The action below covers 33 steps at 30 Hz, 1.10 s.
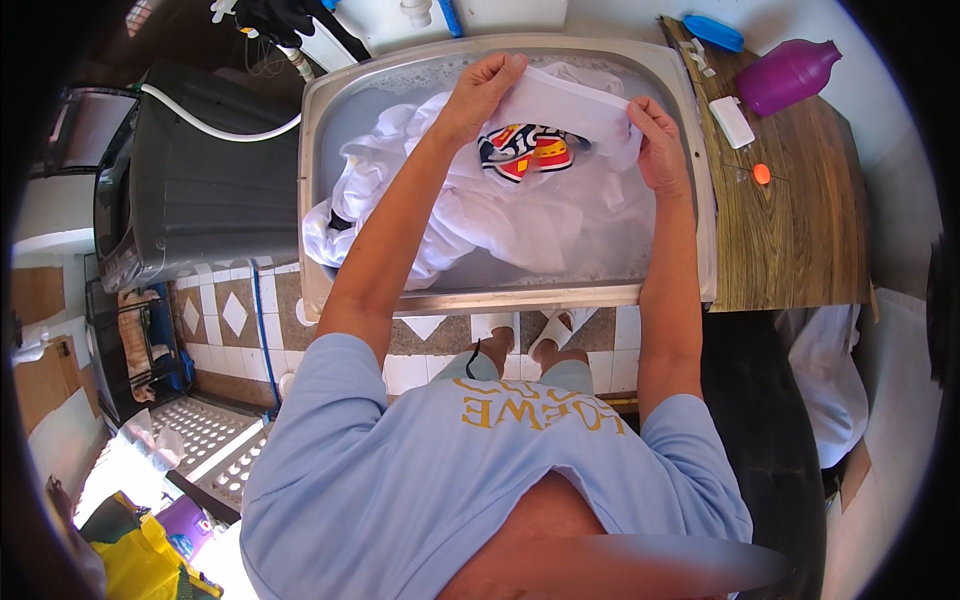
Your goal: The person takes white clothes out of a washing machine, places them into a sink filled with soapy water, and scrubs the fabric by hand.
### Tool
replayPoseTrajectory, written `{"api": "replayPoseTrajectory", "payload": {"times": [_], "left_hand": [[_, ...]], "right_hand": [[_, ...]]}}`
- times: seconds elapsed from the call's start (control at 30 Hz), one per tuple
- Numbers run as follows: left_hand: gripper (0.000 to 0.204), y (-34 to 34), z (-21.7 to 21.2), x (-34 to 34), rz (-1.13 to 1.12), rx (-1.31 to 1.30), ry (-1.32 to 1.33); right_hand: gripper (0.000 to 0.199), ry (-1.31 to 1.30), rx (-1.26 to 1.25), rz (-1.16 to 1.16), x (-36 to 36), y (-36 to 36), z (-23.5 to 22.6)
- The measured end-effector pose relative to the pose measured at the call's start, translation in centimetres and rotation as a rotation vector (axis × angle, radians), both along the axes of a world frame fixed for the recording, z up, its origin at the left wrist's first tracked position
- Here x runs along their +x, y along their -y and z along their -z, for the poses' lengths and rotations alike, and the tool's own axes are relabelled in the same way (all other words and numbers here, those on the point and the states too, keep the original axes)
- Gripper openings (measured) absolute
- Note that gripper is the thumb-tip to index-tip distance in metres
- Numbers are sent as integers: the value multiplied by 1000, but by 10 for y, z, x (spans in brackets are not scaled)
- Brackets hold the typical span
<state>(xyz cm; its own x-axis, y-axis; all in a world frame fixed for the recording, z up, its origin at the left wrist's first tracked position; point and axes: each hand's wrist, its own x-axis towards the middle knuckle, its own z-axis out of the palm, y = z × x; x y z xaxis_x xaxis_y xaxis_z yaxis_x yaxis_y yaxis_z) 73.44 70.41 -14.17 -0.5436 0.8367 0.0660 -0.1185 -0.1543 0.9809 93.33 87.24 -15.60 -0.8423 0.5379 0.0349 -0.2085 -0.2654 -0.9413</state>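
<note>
A white garment (565, 105) with a dark, red and yellow print is stretched between my two hands over a wide sink (310, 200). My left hand (482, 95) pinches its edge at the far side. Its right end is pinched in my right hand (658, 145), a little nearer to me. The lower part of the cloth hangs into soapy water. More wet white laundry (400, 190) is heaped in the sink's left half, partly hidden by my left forearm, and a bit of it rests over the left rim.
Right of the sink, a wooden counter (800, 230) holds a purple bottle (790, 78) lying on its side, a blue brush-like object (713, 33), a white box (732, 122) and an orange cap (762, 174). A dark grey appliance (215, 180) with a white hose (205, 125) stands at left.
</note>
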Motion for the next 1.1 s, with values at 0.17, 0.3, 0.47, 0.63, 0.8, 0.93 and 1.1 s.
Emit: {"api": "replayPoseTrajectory", "payload": {"times": [0.17,0.3,0.47,0.63,0.8,0.93,1.1], "left_hand": [[30,9,-8,10,-55,8,-29],[29,22,-7,13,-100,1,50],[29,28,-16,29,-192,13,125],[30,39,-21,26,-220,-52,-63],[29,62,-54,50,-212,-73,-415],[26,97,-27,86,-82,-249,-512],[20,100,-9,104,-473,-483,-697]], "right_hand": [[11,1,-99,34,1,0,-9],[12,23,-56,-108,4,-1,-16],[13,72,52,-164,7,-5,-12],[12,42,412,-120,2,-16,-26],[14,65,660,-254,19,-22,-70],[20,316,708,-459,49,-31,-35],[30,471,1114,-97,44,-10,-6]]}}
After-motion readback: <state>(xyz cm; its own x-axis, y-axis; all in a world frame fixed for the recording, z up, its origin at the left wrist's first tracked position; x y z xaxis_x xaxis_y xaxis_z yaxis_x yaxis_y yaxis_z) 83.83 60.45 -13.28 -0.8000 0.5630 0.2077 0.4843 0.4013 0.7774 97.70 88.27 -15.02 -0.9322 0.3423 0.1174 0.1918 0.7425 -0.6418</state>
